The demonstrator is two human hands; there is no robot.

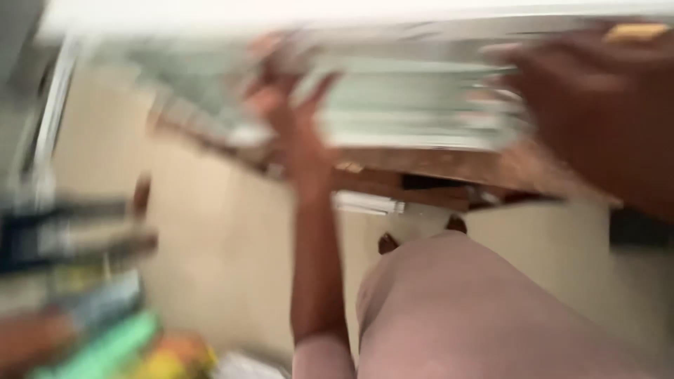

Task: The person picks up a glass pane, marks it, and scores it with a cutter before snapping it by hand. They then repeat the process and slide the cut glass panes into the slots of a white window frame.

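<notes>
The view is badly blurred by motion. A thick stack of pale green and white books or papers (414, 105) rests on a low wooden table (449, 168). My left hand (291, 116) presses against the stack's left end, fingers spread around it. My right hand (597, 105) grips the stack's right end. Both arms reach forward over my pink-clad front.
A cream floor (210, 245) lies below. At the left stands a jumble of books or boxes (77, 238), with green and yellow items (126, 351) at the bottom left. A pale window frame or wall edge (53, 112) runs up the left.
</notes>
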